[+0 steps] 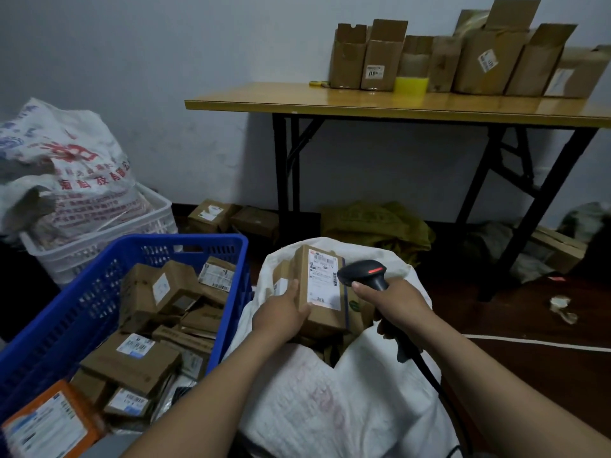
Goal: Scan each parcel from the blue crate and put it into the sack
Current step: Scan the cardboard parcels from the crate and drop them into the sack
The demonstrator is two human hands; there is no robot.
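Observation:
My left hand grips a brown cardboard parcel by its left side, white label facing up, over the open mouth of the white sack. My right hand holds a black barcode scanner with a red light, its head right beside the parcel's label. The scanner's cable runs down along my right forearm. More brown parcels lie inside the sack under the held one. The blue crate stands to the left, filled with several labelled cardboard parcels and one orange packet at the bottom left.
A white basket with a stuffed printed sack stands behind the crate. A yellow folding table carries several open cartons along the wall. Boxes and green sacks lie on the dark floor under it.

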